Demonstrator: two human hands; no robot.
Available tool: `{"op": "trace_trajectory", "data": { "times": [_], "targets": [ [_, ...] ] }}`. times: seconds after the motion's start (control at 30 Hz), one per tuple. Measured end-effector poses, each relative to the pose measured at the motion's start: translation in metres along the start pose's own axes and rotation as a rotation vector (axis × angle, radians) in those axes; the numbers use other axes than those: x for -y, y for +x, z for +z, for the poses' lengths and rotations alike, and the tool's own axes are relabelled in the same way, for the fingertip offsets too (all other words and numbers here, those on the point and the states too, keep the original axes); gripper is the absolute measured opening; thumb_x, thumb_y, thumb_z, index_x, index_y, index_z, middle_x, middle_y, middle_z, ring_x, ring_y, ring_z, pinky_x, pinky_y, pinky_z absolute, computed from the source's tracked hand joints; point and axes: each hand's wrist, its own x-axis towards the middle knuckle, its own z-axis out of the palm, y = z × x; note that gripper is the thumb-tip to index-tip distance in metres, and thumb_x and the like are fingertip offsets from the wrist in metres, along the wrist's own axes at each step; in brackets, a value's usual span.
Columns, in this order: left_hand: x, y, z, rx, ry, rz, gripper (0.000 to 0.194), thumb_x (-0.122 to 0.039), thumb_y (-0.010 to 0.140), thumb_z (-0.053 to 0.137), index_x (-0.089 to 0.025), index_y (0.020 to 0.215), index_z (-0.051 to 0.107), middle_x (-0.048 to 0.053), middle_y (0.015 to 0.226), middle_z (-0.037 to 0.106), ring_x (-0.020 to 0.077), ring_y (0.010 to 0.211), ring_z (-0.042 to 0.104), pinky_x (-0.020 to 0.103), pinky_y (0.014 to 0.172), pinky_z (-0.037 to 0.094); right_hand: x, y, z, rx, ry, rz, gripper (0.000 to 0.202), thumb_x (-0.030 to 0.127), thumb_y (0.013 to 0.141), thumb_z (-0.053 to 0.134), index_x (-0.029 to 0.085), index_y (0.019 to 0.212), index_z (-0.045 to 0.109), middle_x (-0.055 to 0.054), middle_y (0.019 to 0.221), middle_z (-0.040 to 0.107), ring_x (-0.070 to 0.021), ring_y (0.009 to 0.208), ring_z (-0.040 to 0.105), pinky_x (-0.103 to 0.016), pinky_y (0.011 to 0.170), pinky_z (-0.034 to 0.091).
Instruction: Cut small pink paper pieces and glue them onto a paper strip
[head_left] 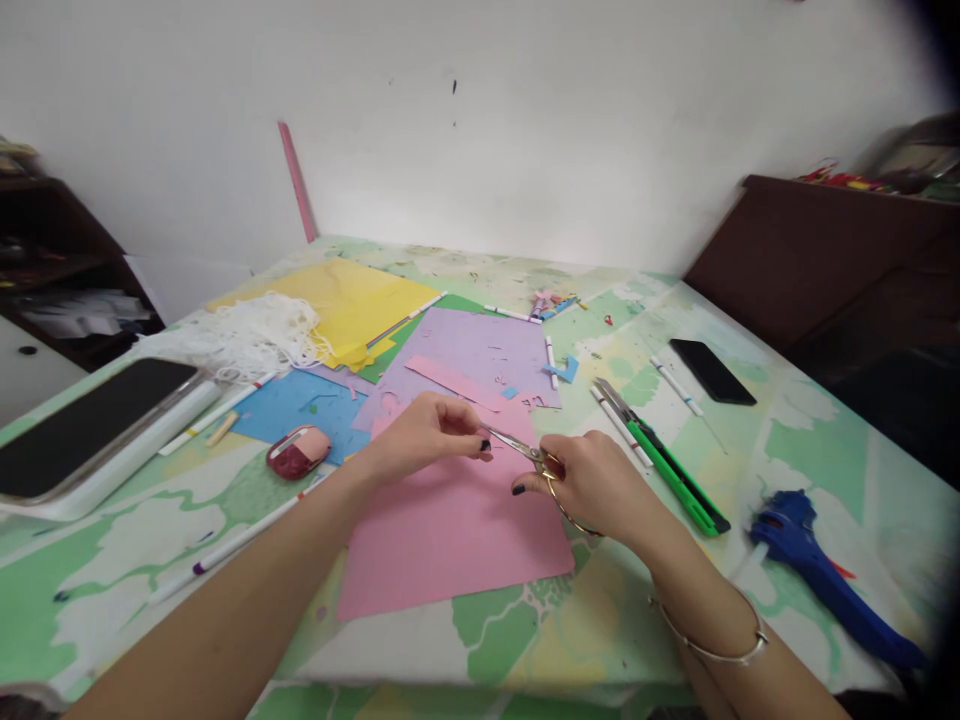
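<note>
My right hand (592, 480) is closed around the gold handles of a small pair of scissors (519, 444), whose metal blades point left. Just at the blade tips, my left hand (435, 435) is pinched with thumb and fingers together. What it holds is too small to make out, perhaps a scrap of paper. Beneath both hands lies a pink sheet of paper (457, 550). A purple sheet (480, 345) with small paper scraps and a pink strip (450, 382) is just beyond it.
To the right lie a green utility knife (671, 475), a blue glue gun (825, 580), several markers and a black phone (711, 370). On the left are a maroon case (298, 452), blue paper (262, 408), white string (262, 335), yellow sheets (352, 295) and a dark-screened device (97, 425).
</note>
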Motion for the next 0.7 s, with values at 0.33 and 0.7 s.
{"op": "trace_trajectory", "data": {
  "times": [0.33,0.7],
  "targets": [
    [-0.001,0.001,-0.002,-0.057,-0.029,-0.035,0.010,-0.023,0.070,0.070,-0.013,0.072,0.068,0.006,0.073,0.071,0.0185,0.075,0.068,0.032,0.078,0.052,-0.008,0.005,-0.004,-0.037,-0.024,0.077,0.042,0.056,0.074,0.061,0.020,0.058,0.048,0.001,0.050,0.050,-0.0132,0.049,0.041,-0.025,0.048,0.021],
    [0.004,0.003,-0.010,-0.074,-0.257,0.011,0.021,-0.030,0.073,0.070,-0.012,0.085,0.071,0.011,0.095,0.070,0.0176,0.078,0.068,0.030,0.079,0.053,-0.029,0.015,0.006,-0.063,-0.156,0.304,0.029,0.018,0.080,0.051,0.016,0.108,0.058,-0.011,0.077,0.068,-0.0248,0.070,0.063,-0.028,0.055,0.032]
  ]
}}
